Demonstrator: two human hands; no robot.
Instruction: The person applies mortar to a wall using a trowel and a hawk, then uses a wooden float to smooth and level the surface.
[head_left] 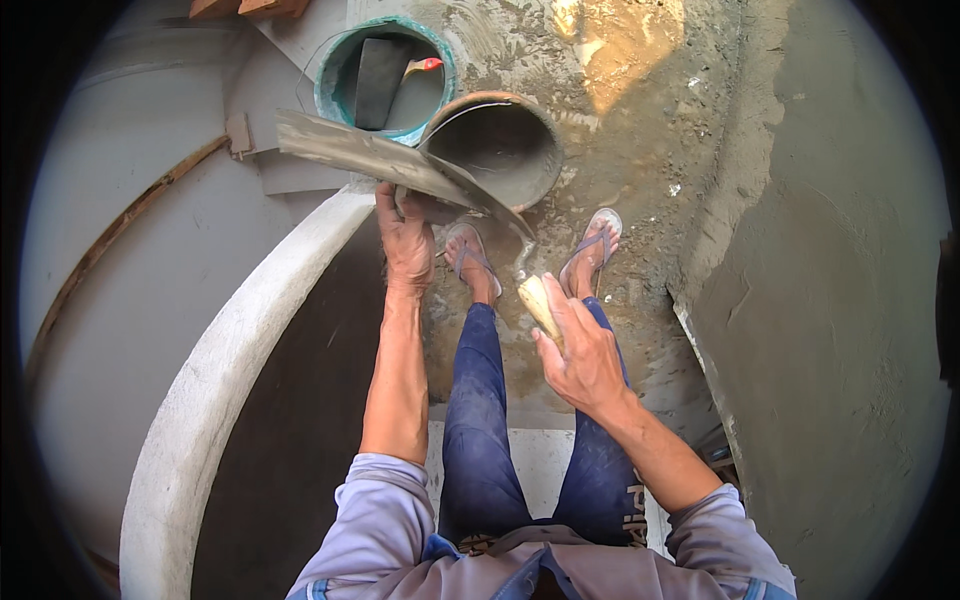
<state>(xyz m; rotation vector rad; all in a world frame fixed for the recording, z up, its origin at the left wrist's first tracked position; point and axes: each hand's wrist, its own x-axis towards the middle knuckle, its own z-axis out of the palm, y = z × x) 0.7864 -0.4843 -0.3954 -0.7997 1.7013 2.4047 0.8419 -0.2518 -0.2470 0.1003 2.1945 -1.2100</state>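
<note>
My left hand [405, 245] is closed round the underside of a grey, mortar-smeared plastering board [345, 148], which is tilted in front of me. In my right hand [580, 350] is a trowel by its pale wooden handle [541, 308]. Its bent metal neck leads up to the grey trowel blade [485, 198], which lies along the board's right end. How far the blade touches the board, I cannot tell. Just beyond the tools stands a brown-rimmed bucket [545, 150] with wet grey stuff inside. Behind the board is a teal bucket [325, 85] holding a dark flat slab [378, 85] and a red-tipped handle [428, 64].
Freshly plastered grey wall surface [830, 330] fills the right side. A curved white ledge [225, 365] bends along my left, beside a dark gap. My sandalled feet stand on rough, mortar-splashed ground [640, 230]. Orange bricks [270, 8] lie at the far left.
</note>
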